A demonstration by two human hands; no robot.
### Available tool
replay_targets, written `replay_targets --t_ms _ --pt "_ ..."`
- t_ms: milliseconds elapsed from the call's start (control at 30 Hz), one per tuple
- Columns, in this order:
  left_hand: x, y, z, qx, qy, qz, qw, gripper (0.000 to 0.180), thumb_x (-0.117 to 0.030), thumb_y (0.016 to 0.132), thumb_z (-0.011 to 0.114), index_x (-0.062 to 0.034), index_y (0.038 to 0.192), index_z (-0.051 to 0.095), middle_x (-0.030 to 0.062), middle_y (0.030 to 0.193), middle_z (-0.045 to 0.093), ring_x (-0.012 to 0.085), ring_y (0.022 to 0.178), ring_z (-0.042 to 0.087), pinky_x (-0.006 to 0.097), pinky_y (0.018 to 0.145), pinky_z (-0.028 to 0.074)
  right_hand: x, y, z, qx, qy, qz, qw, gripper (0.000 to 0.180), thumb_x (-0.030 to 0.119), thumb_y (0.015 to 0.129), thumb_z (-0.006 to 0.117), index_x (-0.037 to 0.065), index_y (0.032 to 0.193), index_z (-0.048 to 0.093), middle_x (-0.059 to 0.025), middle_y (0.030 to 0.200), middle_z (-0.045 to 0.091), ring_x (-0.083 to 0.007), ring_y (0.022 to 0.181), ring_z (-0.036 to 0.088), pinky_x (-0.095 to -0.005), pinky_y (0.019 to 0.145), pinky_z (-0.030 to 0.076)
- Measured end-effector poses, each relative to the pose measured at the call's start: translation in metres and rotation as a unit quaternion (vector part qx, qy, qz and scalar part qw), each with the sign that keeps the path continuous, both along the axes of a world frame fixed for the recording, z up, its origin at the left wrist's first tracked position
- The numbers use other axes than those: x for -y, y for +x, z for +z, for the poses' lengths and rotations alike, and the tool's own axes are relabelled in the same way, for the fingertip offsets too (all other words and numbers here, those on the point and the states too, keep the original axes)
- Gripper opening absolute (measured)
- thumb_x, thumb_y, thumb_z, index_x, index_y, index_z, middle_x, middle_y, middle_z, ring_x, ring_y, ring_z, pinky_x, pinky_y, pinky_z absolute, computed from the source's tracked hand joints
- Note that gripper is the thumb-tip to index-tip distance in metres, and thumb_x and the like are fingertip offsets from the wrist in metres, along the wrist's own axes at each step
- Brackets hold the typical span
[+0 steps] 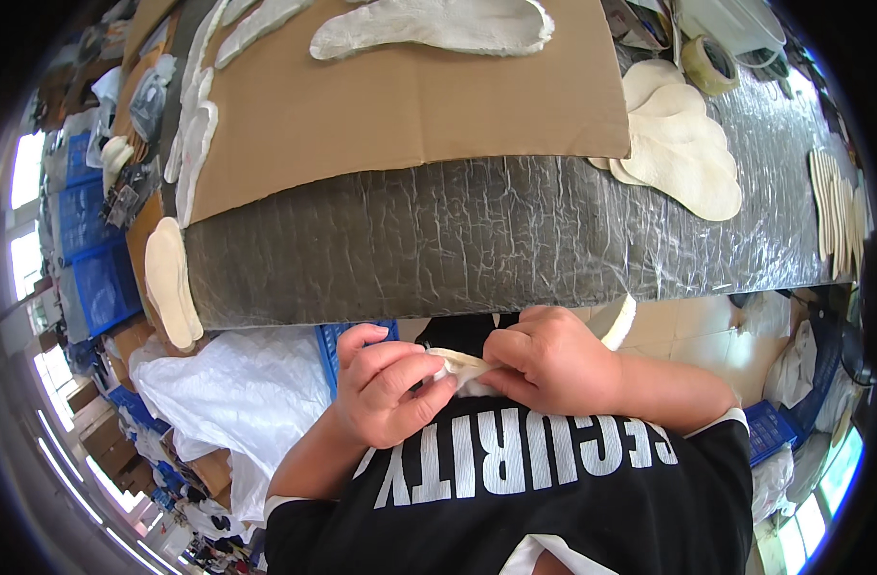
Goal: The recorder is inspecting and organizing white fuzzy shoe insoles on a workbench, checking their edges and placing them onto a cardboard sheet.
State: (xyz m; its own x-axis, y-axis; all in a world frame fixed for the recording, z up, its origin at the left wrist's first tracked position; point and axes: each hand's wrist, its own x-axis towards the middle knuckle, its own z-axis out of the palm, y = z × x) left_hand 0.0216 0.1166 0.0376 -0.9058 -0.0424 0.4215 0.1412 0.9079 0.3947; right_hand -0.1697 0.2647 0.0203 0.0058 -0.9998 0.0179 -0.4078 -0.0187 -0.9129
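Close to my chest, I hold an insole with a beige sheet face and fluffy white lining [464, 368] between both hands. My left hand [388, 385] pinches its left end, thumb and fingers closed on the edge. My right hand [558, 360] grips it a little further right, with fingers curled and thumb pressed to the edge. Beyond my right hand a pale, fluffy-edged end [618, 321] sticks out, apparently the same insole. Much of the held piece is hidden behind my fingers.
A dark table wrapped in crinkled plastic [390, 249] lies ahead. On it are a cardboard sheet [419, 110] bearing fluffy white insoles [433, 27], a fan of beige insoles [683, 144], tape [709, 65] and a row of insoles [834, 213]. White plastic sheeting [237, 383] hangs at left.
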Motion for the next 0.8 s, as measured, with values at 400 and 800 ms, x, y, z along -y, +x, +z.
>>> replay_targets --t_ms 400,800 --pt "-0.002 -0.010 -0.008 0.014 0.359 0.045 0.932 0.046 -0.003 0.067 0.085 -0.0093 0.102 0.055 0.0115 0.104 0.067 0.0270 0.087 0.065 0.045 0.083 0.046 0.006 -0.005 0.000 -0.044 -0.084 0.021 0.995 0.022 0.015 0.071 0.075 0.007 0.075 0.055 -0.0053 0.063 0.058 -0.0274 0.055 0.057 -0.0390 0.057 0.046" --pt "-0.004 -0.017 0.000 -0.011 0.332 0.028 0.943 0.046 0.002 0.066 0.083 -0.0094 0.103 0.057 0.0106 0.101 0.067 0.0272 0.088 0.064 0.044 0.079 0.046 0.008 -0.012 0.006 -0.206 -0.208 0.068 0.954 0.024 0.014 0.058 0.067 0.004 0.076 0.055 -0.0050 0.077 0.063 -0.0161 0.057 0.057 -0.0318 0.053 0.040"
